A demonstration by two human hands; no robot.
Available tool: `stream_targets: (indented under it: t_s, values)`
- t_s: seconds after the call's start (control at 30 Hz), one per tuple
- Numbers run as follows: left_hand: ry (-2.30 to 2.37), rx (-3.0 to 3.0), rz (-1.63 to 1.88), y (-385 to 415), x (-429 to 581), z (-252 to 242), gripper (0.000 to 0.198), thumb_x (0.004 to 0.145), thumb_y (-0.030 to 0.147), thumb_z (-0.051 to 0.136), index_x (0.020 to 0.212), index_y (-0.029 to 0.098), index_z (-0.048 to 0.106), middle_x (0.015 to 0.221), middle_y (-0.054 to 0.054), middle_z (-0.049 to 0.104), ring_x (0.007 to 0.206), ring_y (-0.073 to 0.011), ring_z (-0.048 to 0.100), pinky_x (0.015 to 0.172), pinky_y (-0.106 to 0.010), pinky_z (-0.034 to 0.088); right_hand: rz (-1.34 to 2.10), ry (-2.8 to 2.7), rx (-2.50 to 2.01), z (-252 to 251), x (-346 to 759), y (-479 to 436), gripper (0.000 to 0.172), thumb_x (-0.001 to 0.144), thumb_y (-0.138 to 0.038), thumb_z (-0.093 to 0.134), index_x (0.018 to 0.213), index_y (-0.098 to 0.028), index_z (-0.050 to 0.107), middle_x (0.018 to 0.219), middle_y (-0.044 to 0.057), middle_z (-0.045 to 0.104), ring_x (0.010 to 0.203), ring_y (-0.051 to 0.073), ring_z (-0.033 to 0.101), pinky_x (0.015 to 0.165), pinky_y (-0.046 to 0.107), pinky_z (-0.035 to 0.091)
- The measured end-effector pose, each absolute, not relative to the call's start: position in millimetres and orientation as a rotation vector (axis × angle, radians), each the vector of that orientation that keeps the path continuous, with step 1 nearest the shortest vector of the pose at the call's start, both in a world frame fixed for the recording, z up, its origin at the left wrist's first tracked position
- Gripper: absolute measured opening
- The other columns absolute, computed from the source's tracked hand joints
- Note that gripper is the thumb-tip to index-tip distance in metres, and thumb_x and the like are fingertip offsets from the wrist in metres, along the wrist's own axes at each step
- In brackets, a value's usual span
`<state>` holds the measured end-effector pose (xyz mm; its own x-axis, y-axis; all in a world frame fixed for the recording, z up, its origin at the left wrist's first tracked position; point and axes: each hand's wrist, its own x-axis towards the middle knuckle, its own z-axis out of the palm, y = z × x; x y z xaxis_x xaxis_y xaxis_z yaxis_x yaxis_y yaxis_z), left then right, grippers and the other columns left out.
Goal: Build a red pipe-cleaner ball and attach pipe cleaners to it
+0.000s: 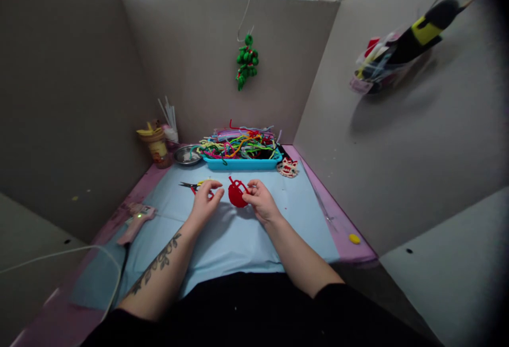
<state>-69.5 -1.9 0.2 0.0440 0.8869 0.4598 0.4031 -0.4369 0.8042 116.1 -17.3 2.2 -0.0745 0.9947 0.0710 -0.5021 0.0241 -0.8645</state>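
Observation:
In my right hand [260, 201] is a round red fuzzy piece [237, 195], pinched at its right edge between thumb and fingers. It looks made of pipe cleaner, with a loop and a short end standing up at its top. My left hand [207, 198] hovers just left of it, thumb and fingers apart, with nothing seen between them. Behind that hand lie scissors [187, 184] with dark blades, their handles partly covered by my fingers. A yellow item beside them is mostly hidden.
A blue tray [243, 164] heaped with coloured pipe cleaners stands at the back. Left of it are a metal dish [186, 155] and a yellow-brown cup [158, 148]. A pink glue gun [136, 223] lies left, tweezers [326, 211] right. Grey panels enclose the table.

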Motion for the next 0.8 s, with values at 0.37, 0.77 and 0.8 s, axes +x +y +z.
stream_targets:
  t_s: [0.37, 0.77, 0.8]
  values:
    - [0.813, 1.141, 1.087, -18, -49, 6, 0.076, 0.068, 0.04, 0.078, 0.135, 0.03, 0.043, 0.13, -0.01, 0.055, 0.101, -0.0232, 0.062, 0.066, -0.025, 0.052, 1.446, -0.891, -0.672, 0, 98, -24, 0.041, 0.056, -0.02, 0.078, 0.085, -0.022, 0.048, 0.071, -0.006, 0.059, 0.065, 0.012, 0.057, 0.066, 0.025, 0.047]
    - [0.92, 1.315, 1.155, -20, -42, 3, 0.069, 0.068, 0.036, 0.076, 0.13, 0.023, 0.049, 0.134, -0.012, 0.053, 0.107, -0.0252, 0.061, 0.087, -0.036, 0.052, 1.227, -0.853, -0.757, -5, 89, -25, 0.04, 0.066, -0.027, 0.069, 0.095, -0.025, 0.043, 0.076, -0.004, 0.059, 0.067, 0.013, 0.059, 0.065, 0.026, 0.048]
    - [0.939, 1.326, 1.156, -21, -42, 4, 0.069, 0.068, 0.035, 0.077, 0.129, 0.023, 0.049, 0.133, -0.012, 0.054, 0.106, -0.0253, 0.061, 0.086, -0.036, 0.053, 1.226, -0.827, -0.755, -5, 89, -25, 0.041, 0.066, -0.027, 0.069, 0.096, -0.025, 0.042, 0.076, -0.005, 0.059, 0.066, 0.013, 0.059, 0.065, 0.026, 0.048]
